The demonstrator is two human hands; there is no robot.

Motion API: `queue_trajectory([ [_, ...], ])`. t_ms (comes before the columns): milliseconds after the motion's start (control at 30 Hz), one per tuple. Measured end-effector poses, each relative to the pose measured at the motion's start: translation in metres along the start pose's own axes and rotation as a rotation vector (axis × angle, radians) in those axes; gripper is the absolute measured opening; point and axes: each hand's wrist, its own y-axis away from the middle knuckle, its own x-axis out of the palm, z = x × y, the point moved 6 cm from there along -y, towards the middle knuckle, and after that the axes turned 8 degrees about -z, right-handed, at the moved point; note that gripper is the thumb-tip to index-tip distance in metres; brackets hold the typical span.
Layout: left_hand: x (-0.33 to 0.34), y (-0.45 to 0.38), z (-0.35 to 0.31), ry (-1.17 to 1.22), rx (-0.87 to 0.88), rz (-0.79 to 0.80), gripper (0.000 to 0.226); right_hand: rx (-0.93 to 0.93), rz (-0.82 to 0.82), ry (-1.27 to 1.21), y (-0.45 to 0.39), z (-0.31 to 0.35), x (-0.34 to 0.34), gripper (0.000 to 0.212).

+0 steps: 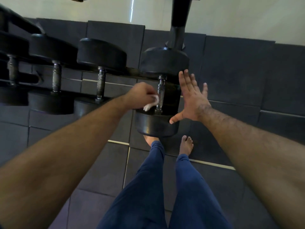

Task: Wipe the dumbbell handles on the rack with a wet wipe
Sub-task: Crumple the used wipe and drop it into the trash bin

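Rack point(132, 71): row of dumbbells, handles running from near edge to far edge.

Right-end dumbbell point(162, 80): handle point(160, 93) upright in view, long axis pointing away from the body, near weight just above bare feet.

Wet wipe point(151, 104): white, crumpled, pinched in left hand point(140, 95), pressed against left side of that handle.

Left hand: curled round the wipe, touching the handle; nearer hand for the stroke, which judged to run along the handle's length.

Right hand point(192, 98): spread wide, fingers straight, holding nothing, just right of the handle; thumb over the near weight, contact not clear.

Remaining handles point(101, 83): to the left, along the rack.
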Motion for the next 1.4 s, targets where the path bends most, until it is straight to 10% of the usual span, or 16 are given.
queue_trajectory([
  [167, -0.009, 0.059, 0.011, 0.884, -0.32, -0.263, 0.008, 0.328, -0.075, -0.529, 0.019, 0.018, -0.001, 0.152],
  [300, -0.021, 0.095, -0.019, 1.161, -0.272, -0.345, 0.012, 0.361, -0.395, -0.883, 0.036, 0.071, -0.027, 0.052],
  [467, -0.059, 0.149, -0.039, 1.183, -0.257, -0.683, 0.017, 0.396, -0.472, -1.246, 0.068, 0.128, -0.074, 0.008],
  [833, -0.198, 0.323, -0.052, 1.35, -0.111, -1.023, 0.024, -0.075, -0.092, -1.186, 0.145, 0.316, -0.196, 0.015],
  [1033, -0.275, 0.439, 0.028, 1.201, -0.245, -1.405, 0.03, -0.325, 0.098, -1.226, 0.167, 0.476, -0.198, 0.017],
  [1400, -0.378, 0.605, 0.224, 0.899, -0.267, -1.633, 0.022, -0.476, 0.332, -1.184, 0.176, 0.751, -0.117, 0.024],
])
